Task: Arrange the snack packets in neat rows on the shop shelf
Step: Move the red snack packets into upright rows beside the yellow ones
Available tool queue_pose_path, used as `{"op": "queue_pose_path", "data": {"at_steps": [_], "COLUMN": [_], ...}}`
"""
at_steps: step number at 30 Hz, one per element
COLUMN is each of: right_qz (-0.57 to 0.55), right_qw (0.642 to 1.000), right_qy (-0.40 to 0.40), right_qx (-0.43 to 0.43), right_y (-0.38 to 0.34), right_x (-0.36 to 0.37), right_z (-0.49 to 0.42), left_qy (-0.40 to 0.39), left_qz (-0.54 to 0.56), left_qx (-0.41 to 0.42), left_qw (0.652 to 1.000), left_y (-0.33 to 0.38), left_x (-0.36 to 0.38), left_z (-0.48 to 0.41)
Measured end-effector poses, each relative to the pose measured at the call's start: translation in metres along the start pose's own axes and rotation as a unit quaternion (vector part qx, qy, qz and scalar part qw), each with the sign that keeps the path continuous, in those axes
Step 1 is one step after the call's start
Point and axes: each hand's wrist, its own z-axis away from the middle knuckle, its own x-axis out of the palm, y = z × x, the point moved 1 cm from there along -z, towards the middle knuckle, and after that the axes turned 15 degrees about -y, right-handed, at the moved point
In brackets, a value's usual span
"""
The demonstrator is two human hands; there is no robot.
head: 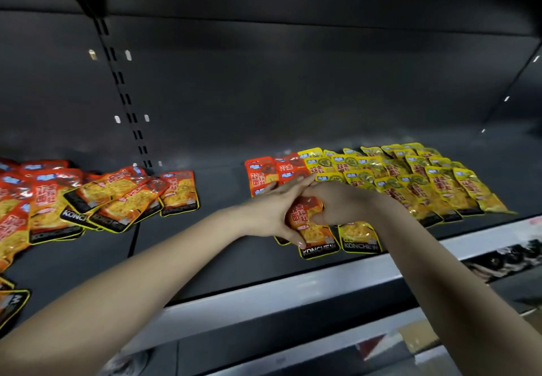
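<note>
From the head camera we judge the placing step under way: the orange-red foil snack packet (315,230) lies at the front of the dark metal shop shelf (205,246), just beside the overlapping rows of yellow foil packets (425,185). Our left hand (269,211) pinches its left edge, thumb low, fingers straight; our right hand (337,204) curls round its top. Next we should square it with its neighbours, let go, and reach for the untidy heap of red packets (102,199) at left. Both forearms stretch forward, hands meeting over the packet.
</note>
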Motion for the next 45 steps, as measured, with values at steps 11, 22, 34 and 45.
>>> {"op": "queue_pose_path", "data": {"at_steps": [11, 22, 34, 45], "right_qz": [-0.006, -0.041, 0.006, -0.05], "right_qw": [0.997, 0.998, 0.978, 0.994], "right_qy": [0.073, 0.051, 0.147, 0.085], "right_qx": [0.004, -0.021, -0.149, -0.046], "right_y": [0.021, 0.021, -0.079, -0.185], "right_x": [0.015, 0.015, -0.008, 0.0], "right_z": [-0.008, -0.012, -0.061, -0.155], "left_qy": [0.004, -0.092, 0.128, 0.163], "left_qz": [-0.093, -0.114, -0.044, -0.005], "left_qx": [-0.159, -0.107, -0.227, -0.487], "left_qw": [0.983, 0.983, 0.965, 0.858], "left_y": [0.01, -0.016, -0.045, -0.125], "left_x": [0.004, 0.0, -0.018, -0.007], "left_z": [-0.006, 0.013, 0.081, 0.192]}}
